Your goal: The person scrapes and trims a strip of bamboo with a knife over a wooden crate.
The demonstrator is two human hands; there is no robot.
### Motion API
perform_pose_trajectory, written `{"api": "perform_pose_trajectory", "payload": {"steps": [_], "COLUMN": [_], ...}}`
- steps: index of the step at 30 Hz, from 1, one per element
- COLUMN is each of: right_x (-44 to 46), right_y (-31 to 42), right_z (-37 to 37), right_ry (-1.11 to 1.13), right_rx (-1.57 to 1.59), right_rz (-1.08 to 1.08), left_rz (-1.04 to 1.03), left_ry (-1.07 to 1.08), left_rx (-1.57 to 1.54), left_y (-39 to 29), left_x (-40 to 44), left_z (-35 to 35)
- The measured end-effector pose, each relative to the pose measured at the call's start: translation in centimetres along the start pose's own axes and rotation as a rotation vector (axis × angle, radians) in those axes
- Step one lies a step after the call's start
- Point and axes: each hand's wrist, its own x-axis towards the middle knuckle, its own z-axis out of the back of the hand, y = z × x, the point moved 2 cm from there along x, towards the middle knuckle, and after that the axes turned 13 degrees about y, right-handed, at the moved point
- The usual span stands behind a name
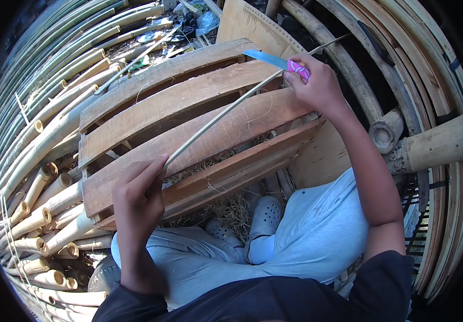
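A long thin bamboo strip (218,119) runs slantwise over the slatted wooden crate (183,102). Its near end is pinched in my left hand (139,194), fingers closed, above the crate's front left. My right hand (317,85) grips a knife (268,58) by its pink patterned handle, over the crate's right end. The bluish blade points left, and the strip passes close under the handle and fingers. Whether the right fingers also pinch the strip I cannot tell. Beyond that hand the strip's far end tapers to a dark tip.
Many cut bamboo poles (54,134) lie stacked on the left. A plywood board (255,27) leans behind the crate. Long wooden slats (430,64) and a thick bamboo pole (438,142) are at the right. Shavings (226,214) lie around my grey clogs (266,214).
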Motion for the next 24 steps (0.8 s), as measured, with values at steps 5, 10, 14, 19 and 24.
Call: {"api": "perform_pose_trajectory", "payload": {"steps": [5,10,14,19,24], "right_x": [-0.5,0.1,-2.5,-5.2,-3.7], "right_y": [0.3,-2.5,2.8,8.2,5.1], "right_z": [0.5,-0.4,-2.4,-3.5,-3.3], "right_ry": [0.084,-0.073,0.001,0.13,-0.051], "right_rx": [0.232,0.237,0.412,0.488,0.519], "right_rz": [-0.055,-0.189,-0.119,0.126,-0.039], "left_rz": [-0.086,-0.036,-0.06,-0.04,-0.036], "left_ry": [-0.122,-0.102,-0.136,-0.11,-0.115], "left_rx": [0.075,0.261,0.222,0.2,0.204], "left_y": [0.6,0.3,0.7,0.6,0.6], "left_x": [1.0,0.5,0.5,0.4,0.4], "left_z": [-0.7,-0.4,-0.8,-0.7,-0.6]}}
